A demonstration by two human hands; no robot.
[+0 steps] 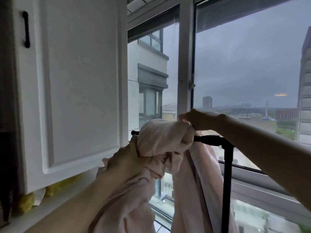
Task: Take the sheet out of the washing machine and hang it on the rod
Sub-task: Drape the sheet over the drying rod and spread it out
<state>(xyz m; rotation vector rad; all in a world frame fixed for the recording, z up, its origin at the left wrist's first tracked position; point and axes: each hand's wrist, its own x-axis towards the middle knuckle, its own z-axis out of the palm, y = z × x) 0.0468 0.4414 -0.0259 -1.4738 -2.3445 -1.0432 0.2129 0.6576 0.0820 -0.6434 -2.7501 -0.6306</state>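
Gripping the bunched pink sheet (156, 137) with my left hand (127, 162) below the rod (207, 139), right hand (196, 119) pinching above; soft, limp, likely damp-heavy, best held by its edges.

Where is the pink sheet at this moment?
In the head view, the pink sheet is bunched over the left end of the black rod by the window, gripped by the left hand and right hand.
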